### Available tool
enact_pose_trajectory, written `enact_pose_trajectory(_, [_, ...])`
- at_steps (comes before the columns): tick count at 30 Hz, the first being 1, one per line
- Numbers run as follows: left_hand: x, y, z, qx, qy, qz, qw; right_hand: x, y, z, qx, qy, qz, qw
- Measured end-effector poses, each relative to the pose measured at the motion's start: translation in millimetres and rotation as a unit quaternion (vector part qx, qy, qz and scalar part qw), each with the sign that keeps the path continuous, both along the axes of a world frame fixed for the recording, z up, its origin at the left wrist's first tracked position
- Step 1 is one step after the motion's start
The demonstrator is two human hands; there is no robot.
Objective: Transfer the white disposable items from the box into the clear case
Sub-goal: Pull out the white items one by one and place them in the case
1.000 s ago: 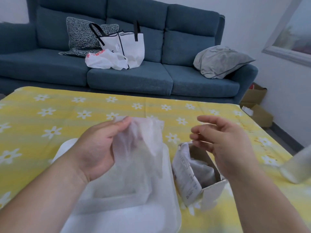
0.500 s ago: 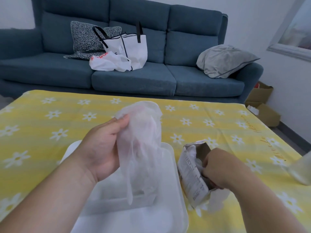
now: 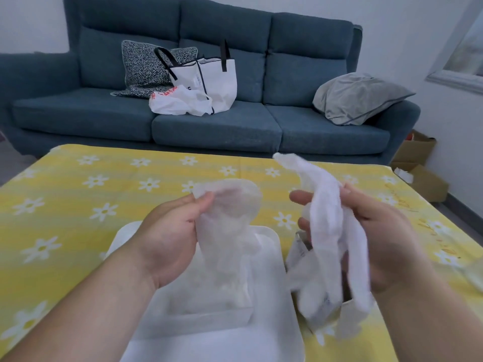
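The yellow flowered tablecloth [image 3: 78,205] carries the clear case [image 3: 271,236] and, just right of it, the box [image 3: 300,253]. The left hand [image 3: 167,241] pinches 1 white sheet [image 3: 230,210] over the case. The right hand [image 3: 392,231], fingers curled, grips a white bundle [image 3: 326,212] above the box.
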State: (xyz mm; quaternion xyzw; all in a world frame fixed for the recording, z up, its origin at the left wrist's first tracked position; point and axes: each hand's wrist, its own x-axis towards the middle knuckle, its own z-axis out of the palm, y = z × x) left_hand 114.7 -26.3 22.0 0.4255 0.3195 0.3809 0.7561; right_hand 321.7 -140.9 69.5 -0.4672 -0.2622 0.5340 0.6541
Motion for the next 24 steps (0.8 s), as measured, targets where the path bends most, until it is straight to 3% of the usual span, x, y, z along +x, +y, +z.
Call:
enact_pose_trajectory(5, [4, -10, 5, 0.041, 0.025, -0.014, 0.999, -11, 4, -7, -0.002, 0.028, 0.049, 0.998])
enact_pose_trajectory(10, [16, -17, 5, -0.005, 0.084, 0.040, 0.996, -12, 15, -23, 0.031, 0.027, 0.090, 0.995])
enact_pose_trajectory(13, [17, -18, 3, -0.048, 0.051, -0.009, 0.997, -19, 18, -26, 0.040, 0.016, 0.111, 0.993])
enact_pose_trajectory(16, [18, -21, 2, 0.015, 0.048, -0.065, 0.997, -24, 19, -25, 0.040, 0.021, 0.133, 0.990])
enact_pose_trajectory(18, [20, -21, 0, 0.069, 0.059, -0.042, 0.995, -25, 18, -23, 0.039, 0.010, 0.132, 0.990])
enact_pose_trajectory(24, [11, -11, 2, 0.133, 0.088, 0.024, 0.987, -19, 23, -23, 0.031, -0.032, 0.014, 0.999])
